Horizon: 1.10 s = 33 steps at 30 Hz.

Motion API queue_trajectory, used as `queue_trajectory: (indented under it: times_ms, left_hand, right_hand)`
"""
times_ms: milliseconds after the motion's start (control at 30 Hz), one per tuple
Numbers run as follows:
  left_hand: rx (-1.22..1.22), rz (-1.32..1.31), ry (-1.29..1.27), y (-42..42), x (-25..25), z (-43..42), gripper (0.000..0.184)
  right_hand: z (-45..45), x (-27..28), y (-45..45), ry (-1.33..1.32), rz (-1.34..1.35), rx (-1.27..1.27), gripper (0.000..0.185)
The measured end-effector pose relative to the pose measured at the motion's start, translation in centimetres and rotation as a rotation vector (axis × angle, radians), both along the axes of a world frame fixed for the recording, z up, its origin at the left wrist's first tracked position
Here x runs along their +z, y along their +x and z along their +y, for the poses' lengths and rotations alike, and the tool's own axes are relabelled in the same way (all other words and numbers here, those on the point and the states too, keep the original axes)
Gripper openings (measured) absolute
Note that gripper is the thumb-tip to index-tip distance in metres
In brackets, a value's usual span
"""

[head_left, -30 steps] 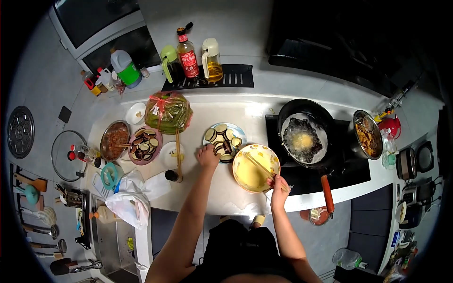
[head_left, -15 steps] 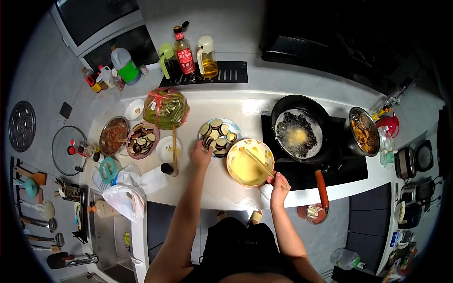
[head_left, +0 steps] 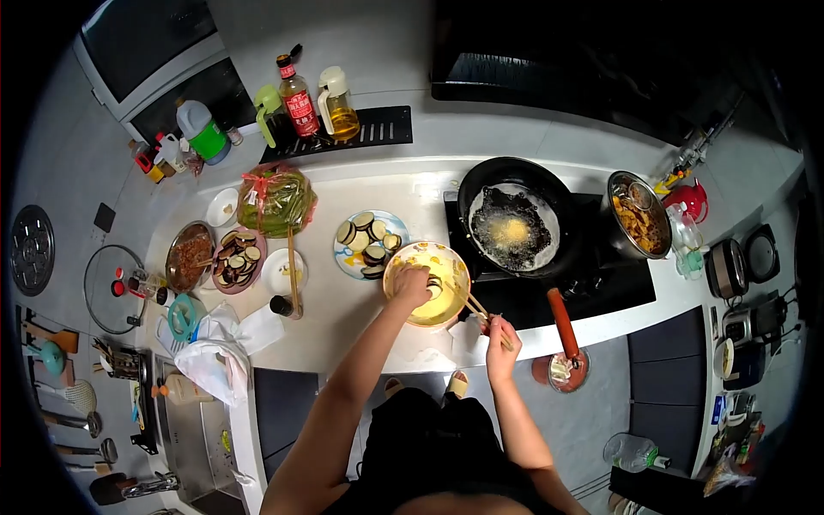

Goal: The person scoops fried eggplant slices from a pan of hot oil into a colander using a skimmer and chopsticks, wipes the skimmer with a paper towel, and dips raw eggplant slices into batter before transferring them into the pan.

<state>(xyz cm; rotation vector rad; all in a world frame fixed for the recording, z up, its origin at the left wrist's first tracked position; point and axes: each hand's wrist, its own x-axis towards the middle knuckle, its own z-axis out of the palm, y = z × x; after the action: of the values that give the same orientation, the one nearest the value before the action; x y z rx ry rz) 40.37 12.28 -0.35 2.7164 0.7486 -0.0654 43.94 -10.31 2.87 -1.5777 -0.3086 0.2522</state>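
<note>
My left hand (head_left: 411,287) is over the yellow batter bowl (head_left: 396,306), its fingers closed on a dark-rimmed eggplant slice (head_left: 434,286) at the batter. My right hand (head_left: 499,337) grips wooden chopsticks (head_left: 475,307), whose tips reach into the bowl from the right. Behind and left of the bowl, a blue-white plate (head_left: 342,258) holds several eggplant slices. A black wok (head_left: 556,184) on the stove contains bubbling oil and a pale yellow piece (head_left: 512,231).
The wok's red handle (head_left: 563,324) points toward the front edge. A metal pot (head_left: 639,214) of fried food stands right. At left are a pink plate (head_left: 237,259), a meat bowl (head_left: 190,257), a white plate (head_left: 283,272) and bagged green vegetables (head_left: 276,202).
My left hand has moved right from the eggplant plate to the batter bowl with a slice. Fewer slices lie on the plate. The whole view has shifted, with objects appearing farther left.
</note>
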Motion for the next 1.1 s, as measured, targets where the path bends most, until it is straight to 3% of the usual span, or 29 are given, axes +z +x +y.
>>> queue_trajectory:
  times_ms: [67,133,267,300,400,633,733,767,867,1100]
  left_hand:
    - [0.028,-0.187,0.158,-0.5,-0.4,0.3,0.032]
    - [0.144,-0.446,0.158,-1.4,0.1,0.7,0.029]
    - [0.292,-0.699,0.180,-4.5,0.2,0.5,0.020]
    - [0.290,-0.749,0.195,-5.2,0.2,0.3,0.019]
    - [0.328,-0.771,0.137,-7.1,0.0,-0.7,0.020]
    - [0.386,-0.776,0.129,-9.7,0.1,-2.1,0.021]
    - [0.398,-0.780,0.112,-10.1,0.4,-2.6,0.021]
    - [0.399,-0.782,0.112,-10.2,0.3,-2.8,0.020]
    - [0.398,-0.786,0.099,-10.5,0.0,-3.1,0.018]
    - [0.399,-0.799,0.069,-11.2,-0.2,-2.9,0.020]
  right_hand:
    - [-0.1,0.0,0.1,-0.036,-0.048,0.033,0.024]
    - [0.3,-0.3,0.4,-0.060,-0.076,0.074,0.025]
    - [2.6,-1.2,0.8,0.002,0.088,0.156,0.026]
    - [3.1,-1.6,1.0,-0.014,0.028,0.187,0.028]
    - [3.3,-2.2,0.8,-0.073,-0.035,0.192,0.027]
    - [1.2,-1.0,0.5,-0.045,0.129,0.219,0.029]
    - [1.2,0.2,-0.3,-0.137,-0.125,0.317,0.025]
    - [1.2,-0.2,-0.2,-0.186,-0.377,0.367,0.017]
    - [1.6,0.8,-0.9,-0.210,-0.698,0.510,0.012]
    - [3.9,0.4,0.0,-0.405,-0.885,0.685,0.014]
